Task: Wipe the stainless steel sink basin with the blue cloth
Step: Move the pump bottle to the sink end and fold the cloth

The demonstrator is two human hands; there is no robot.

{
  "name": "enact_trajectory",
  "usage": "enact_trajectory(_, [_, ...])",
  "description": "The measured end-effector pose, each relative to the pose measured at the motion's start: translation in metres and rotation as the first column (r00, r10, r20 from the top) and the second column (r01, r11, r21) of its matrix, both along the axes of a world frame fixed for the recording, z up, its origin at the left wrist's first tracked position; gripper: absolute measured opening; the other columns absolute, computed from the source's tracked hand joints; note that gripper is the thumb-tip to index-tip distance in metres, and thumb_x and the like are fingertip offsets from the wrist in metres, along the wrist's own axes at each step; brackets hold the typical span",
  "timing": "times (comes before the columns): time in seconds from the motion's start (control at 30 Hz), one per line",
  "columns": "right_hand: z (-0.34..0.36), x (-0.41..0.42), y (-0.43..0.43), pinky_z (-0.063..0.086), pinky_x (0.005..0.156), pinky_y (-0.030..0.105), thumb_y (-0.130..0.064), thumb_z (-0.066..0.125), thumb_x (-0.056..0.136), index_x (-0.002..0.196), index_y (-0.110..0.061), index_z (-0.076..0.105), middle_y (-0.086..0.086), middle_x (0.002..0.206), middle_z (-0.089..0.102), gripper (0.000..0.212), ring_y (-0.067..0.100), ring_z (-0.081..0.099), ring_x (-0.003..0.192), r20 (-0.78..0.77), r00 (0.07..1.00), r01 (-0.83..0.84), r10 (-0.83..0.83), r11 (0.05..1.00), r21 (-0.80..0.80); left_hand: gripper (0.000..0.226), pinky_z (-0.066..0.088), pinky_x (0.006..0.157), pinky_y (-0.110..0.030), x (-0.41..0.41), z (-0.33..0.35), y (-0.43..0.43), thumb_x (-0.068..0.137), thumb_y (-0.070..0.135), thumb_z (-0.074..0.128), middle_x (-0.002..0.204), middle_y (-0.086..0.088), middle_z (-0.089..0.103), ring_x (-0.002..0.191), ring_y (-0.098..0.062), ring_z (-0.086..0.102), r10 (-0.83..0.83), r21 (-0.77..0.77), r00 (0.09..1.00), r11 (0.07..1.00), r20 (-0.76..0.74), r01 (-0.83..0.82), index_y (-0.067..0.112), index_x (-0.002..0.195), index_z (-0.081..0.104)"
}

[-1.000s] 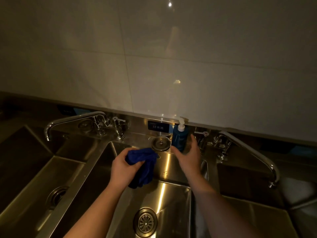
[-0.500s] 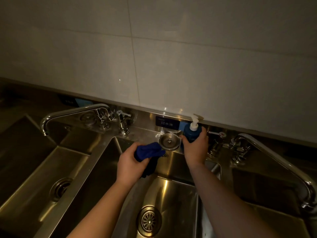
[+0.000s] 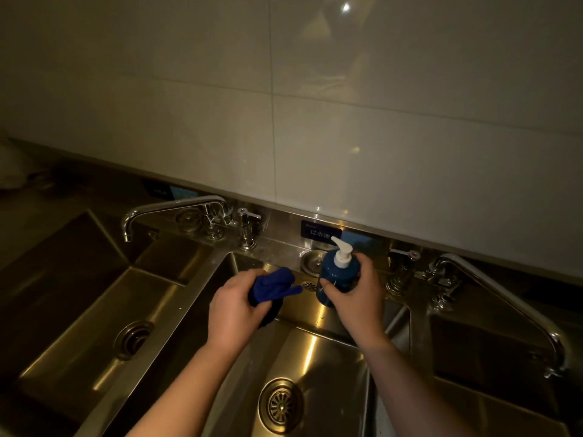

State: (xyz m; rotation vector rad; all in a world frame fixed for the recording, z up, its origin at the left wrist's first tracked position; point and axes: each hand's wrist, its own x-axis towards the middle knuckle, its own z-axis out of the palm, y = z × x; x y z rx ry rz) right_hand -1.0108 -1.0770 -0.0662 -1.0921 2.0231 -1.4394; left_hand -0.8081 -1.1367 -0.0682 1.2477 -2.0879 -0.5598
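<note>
We see blue cloth bunched in left hand, fist closed round it, held above middle sink basin near its back wall. Basin drain sits below, between our forearms. Right hand wraps blue pump bottle, upright, white pump head on top, just beside cloth. Round strainer plug lies on back ledge behind bottle. Left faucet and right faucet flank middle basin.
</note>
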Motion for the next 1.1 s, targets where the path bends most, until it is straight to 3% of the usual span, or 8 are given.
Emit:
enact_trajectory(0.1, [0.004, 0.017, 0.015, 0.039, 0.086, 0.017, -0.019, 0.083, 0.069, 0.13, -0.027, 0.044, -0.007, 0.131, 0.048, 0.073, 0.008, 0.044, 0.117, -0.04, 0.997, -0.068, 0.069, 0.997, 0.03, 0.039, 0.049, 0.089, -0.037, 0.017, 0.009, 0.015, 0.074, 0.022, 0.074, 0.103, 0.014, 0.061, 0.098, -0.006, 0.056, 0.018, -0.035, 0.999, 0.999, 0.03, -0.017, 0.029, 0.11, 0.06])
enact_trajectory(0.23, [0.004, 0.041, 0.03, 0.042, 0.089, 0.024, -0.024, 0.084, 0.067, 0.127, -0.035, 0.043, -0.01, 0.131, 0.046, 0.074, 0.009, 0.044, 0.12, -0.024, 0.989, -0.146, 0.148, 0.987, 0.061, 0.04, 0.048, 0.091, -0.041, 0.042, 0.015, 0.034, 0.074, 0.023, 0.074, 0.106, 0.01, 0.063, 0.103, -0.012, 0.057, 0.066, -0.05, 0.996, 0.997, 0.057, -0.063, 0.027, 0.111, 0.061])
enact_trajectory(0.33, [0.007, 0.058, 0.035, 0.039, 0.084, 0.017, -0.021, 0.084, 0.067, 0.128, -0.032, 0.043, -0.009, 0.132, 0.045, 0.074, 0.006, 0.041, 0.117, -0.021, 0.98, -0.197, 0.199, 0.978, 0.067, 0.04, 0.048, 0.09, -0.043, 0.06, 0.018, 0.045, 0.074, 0.024, 0.075, 0.107, 0.01, 0.063, 0.104, -0.014, 0.057, 0.132, -0.041, 0.988, 0.991, 0.075, -0.129, 0.029, 0.111, 0.06])
enact_trajectory(0.53, [0.016, 0.091, 0.034, 0.044, 0.094, 0.029, -0.024, 0.086, 0.065, 0.127, -0.032, 0.045, -0.007, 0.133, 0.049, 0.075, 0.014, 0.046, 0.122, -0.059, 0.956, -0.284, 0.288, 0.956, 0.07, 0.04, 0.05, 0.084, -0.042, 0.096, 0.028, 0.058, 0.071, 0.024, 0.076, 0.1, 0.011, 0.064, 0.098, -0.016, 0.058, 0.251, -0.057, 0.967, 0.967, 0.047, -0.248, 0.031, 0.107, 0.061])
enact_trajectory(0.73, [0.028, 0.14, 0.025, 0.04, 0.089, 0.021, -0.025, 0.085, 0.065, 0.127, -0.028, 0.046, -0.007, 0.13, 0.049, 0.073, 0.01, 0.048, 0.117, -0.095, 0.916, -0.386, 0.389, 0.921, 0.042, 0.045, 0.046, 0.08, -0.035, 0.145, 0.04, 0.067, 0.067, 0.022, 0.078, 0.103, 0.01, 0.065, 0.099, -0.016, 0.058, 0.372, -0.084, 0.927, 0.926, 0.043, -0.368, 0.028, 0.109, 0.063])
enact_trajectory(0.87, [0.036, 0.181, 0.016, 0.034, 0.079, 0.009, -0.027, 0.084, 0.068, 0.127, -0.029, 0.044, -0.008, 0.128, 0.048, 0.072, 0.004, 0.045, 0.111, -0.116, 0.877, -0.464, 0.465, 0.885, 0.041, 0.042, 0.044, 0.08, -0.033, 0.189, 0.045, 0.071, 0.069, 0.023, 0.077, 0.103, 0.011, 0.064, 0.099, -0.015, 0.057, 0.455, -0.053, 0.891, 0.89, 0.017, -0.453, 0.028, 0.108, 0.063])
enact_trajectory(1.1, [0.044, 0.27, 0.005, 0.039, 0.088, 0.02, -0.027, 0.084, 0.067, 0.126, -0.028, 0.045, -0.006, 0.13, 0.05, 0.071, 0.011, 0.048, 0.117, -0.096, 0.831, -0.548, 0.548, 0.836, 0.029, 0.042, 0.042, 0.084, -0.03, 0.268, 0.053, 0.08, 0.074, 0.024, 0.074, 0.107, 0.013, 0.062, 0.103, -0.01, 0.053, 0.567, 0.0, 0.823, 0.823, -0.036, -0.567, 0.03, 0.113, 0.06])
